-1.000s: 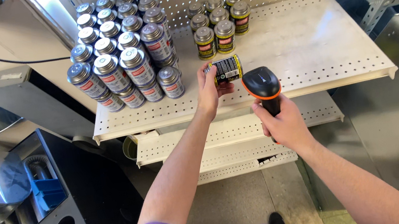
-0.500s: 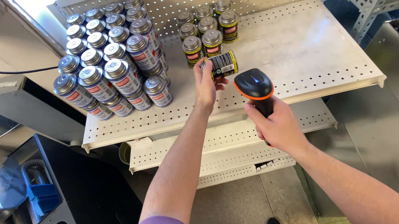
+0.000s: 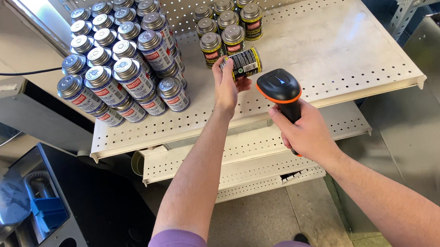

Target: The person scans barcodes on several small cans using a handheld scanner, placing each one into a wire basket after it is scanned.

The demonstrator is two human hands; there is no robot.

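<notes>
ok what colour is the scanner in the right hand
The handheld barcode scanner is black with an orange band around its head, seen in the head view, held in the right hand.

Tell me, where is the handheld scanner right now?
In the head view, the scanner sits in the right hand, just right of the can held by the left hand.

Glossy, seemingly metal can [image 3: 246, 63]
</notes>
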